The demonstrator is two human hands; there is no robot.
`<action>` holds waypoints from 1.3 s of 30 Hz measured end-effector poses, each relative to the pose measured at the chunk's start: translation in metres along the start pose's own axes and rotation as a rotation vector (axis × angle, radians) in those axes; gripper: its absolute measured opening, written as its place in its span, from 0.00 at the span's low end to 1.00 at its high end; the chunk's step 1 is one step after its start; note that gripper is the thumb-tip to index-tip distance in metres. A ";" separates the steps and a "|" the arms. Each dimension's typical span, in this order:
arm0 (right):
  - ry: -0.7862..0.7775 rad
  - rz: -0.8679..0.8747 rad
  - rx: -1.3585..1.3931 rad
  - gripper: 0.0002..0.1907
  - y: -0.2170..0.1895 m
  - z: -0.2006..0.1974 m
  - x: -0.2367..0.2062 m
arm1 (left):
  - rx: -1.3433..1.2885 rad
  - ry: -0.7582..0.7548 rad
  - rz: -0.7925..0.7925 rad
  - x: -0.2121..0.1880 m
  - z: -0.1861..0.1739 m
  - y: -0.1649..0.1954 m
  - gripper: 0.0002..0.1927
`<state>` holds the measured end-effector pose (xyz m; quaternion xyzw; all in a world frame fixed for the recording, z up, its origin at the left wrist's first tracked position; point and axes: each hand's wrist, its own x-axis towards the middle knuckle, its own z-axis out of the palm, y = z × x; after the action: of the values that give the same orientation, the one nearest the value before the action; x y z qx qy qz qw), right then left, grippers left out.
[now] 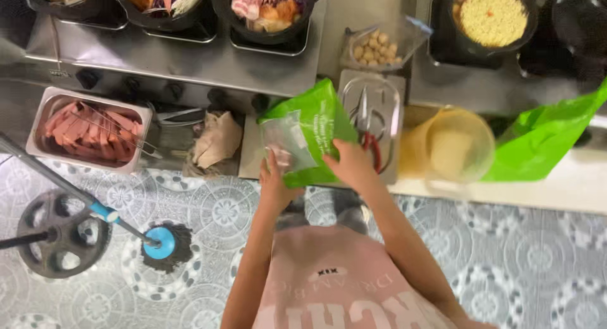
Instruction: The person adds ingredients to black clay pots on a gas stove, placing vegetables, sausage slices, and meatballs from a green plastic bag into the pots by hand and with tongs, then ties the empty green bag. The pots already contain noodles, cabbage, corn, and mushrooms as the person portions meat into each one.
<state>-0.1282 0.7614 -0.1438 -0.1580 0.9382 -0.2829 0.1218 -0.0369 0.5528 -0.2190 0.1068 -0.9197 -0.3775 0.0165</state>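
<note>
I look straight down at my own pink shirt and both arms. My left hand point(274, 180) and my right hand point(351, 164) together hold a green plastic packet point(319, 123) with a clear window on its front, over the edge of a steel counter point(190, 60). My left hand grips its lower left side. My right hand grips its lower right edge. Whatever is inside the packet is hidden.
A steel tray of pink sliced meat with tongs point(88, 130) sits at left. Black pots of food point(269, 9) stand on burners. A clear bag of round balls point(376, 47), a steel container with scissors point(373, 111), a yellowish plastic tub point(452, 145), a green bag point(544, 136), a mop point(158, 243).
</note>
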 end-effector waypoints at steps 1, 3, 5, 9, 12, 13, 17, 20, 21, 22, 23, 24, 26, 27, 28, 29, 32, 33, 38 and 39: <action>0.002 0.025 0.032 0.23 -0.005 0.003 -0.001 | -0.076 -0.017 0.046 0.001 0.001 -0.013 0.77; -0.017 0.018 0.168 0.19 -0.015 0.009 -0.004 | -0.181 -0.049 0.141 0.001 -0.001 -0.035 0.79; -0.055 -0.046 0.374 0.18 -0.017 0.012 -0.007 | -0.241 -0.078 0.247 0.003 -0.005 -0.050 0.79; -0.254 0.224 0.562 0.18 -0.001 0.011 0.000 | -0.344 -0.143 0.247 0.001 -0.013 -0.061 0.78; -0.347 0.272 0.180 0.19 0.010 0.012 0.018 | -0.362 -0.241 0.059 0.000 -0.020 -0.060 0.76; -0.336 0.210 0.100 0.19 0.010 0.015 0.025 | -0.368 -0.253 0.053 -0.001 -0.021 -0.059 0.77; -0.222 0.127 0.122 0.18 -0.013 0.040 0.052 | -0.356 -0.178 0.156 -0.005 -0.022 -0.057 0.77; -0.087 0.023 0.297 0.18 -0.035 0.064 0.061 | -0.375 -0.192 0.030 -0.004 -0.017 -0.058 0.73; -0.095 0.004 0.316 0.18 -0.042 0.069 0.062 | -0.377 -0.134 0.077 -0.003 -0.015 -0.060 0.72; -0.106 -0.014 0.340 0.18 -0.047 0.073 0.061 | -0.379 -0.076 0.127 0.000 -0.014 -0.061 0.71; -0.120 -0.027 0.360 0.18 -0.053 0.077 0.059 | -0.378 -0.021 0.175 0.003 -0.014 -0.063 0.70; -0.146 -0.036 0.372 0.18 -0.056 0.079 0.057 | -0.548 -0.085 0.075 0.006 -0.014 -0.066 0.67; -0.205 -0.059 0.392 0.18 -0.063 0.084 0.054 | -0.888 -0.216 -0.130 0.012 -0.017 -0.070 0.63; -0.238 -0.071 0.399 0.18 -0.067 0.088 0.052 | -0.916 -0.233 -0.169 0.012 -0.019 -0.072 0.62; -0.268 -0.083 0.404 0.18 -0.069 0.090 0.053 | -0.944 -0.248 -0.210 0.012 -0.020 -0.074 0.60; -0.300 -0.098 0.410 0.18 -0.073 0.094 0.053 | -0.970 -0.263 -0.247 0.013 -0.021 -0.075 0.59; -0.344 -0.110 0.414 0.18 -0.077 0.098 0.057 | -0.967 -0.286 -0.306 0.011 -0.025 -0.072 0.56; -0.353 -0.111 0.414 0.18 -0.077 0.098 0.058 | -1.031 -0.260 -0.315 0.011 -0.025 -0.069 0.55; -0.372 -0.107 0.413 0.17 -0.070 0.083 0.055 | -1.360 -0.255 -0.536 0.018 -0.028 -0.063 0.48; -0.373 -0.110 0.411 0.17 -0.069 0.081 0.052 | -1.420 -0.229 -0.466 0.020 -0.027 -0.063 0.43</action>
<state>-0.1353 0.6483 -0.1776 -0.2300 0.8124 -0.4395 0.3064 -0.0417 0.4860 -0.2447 0.2223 -0.4051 -0.8818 -0.0943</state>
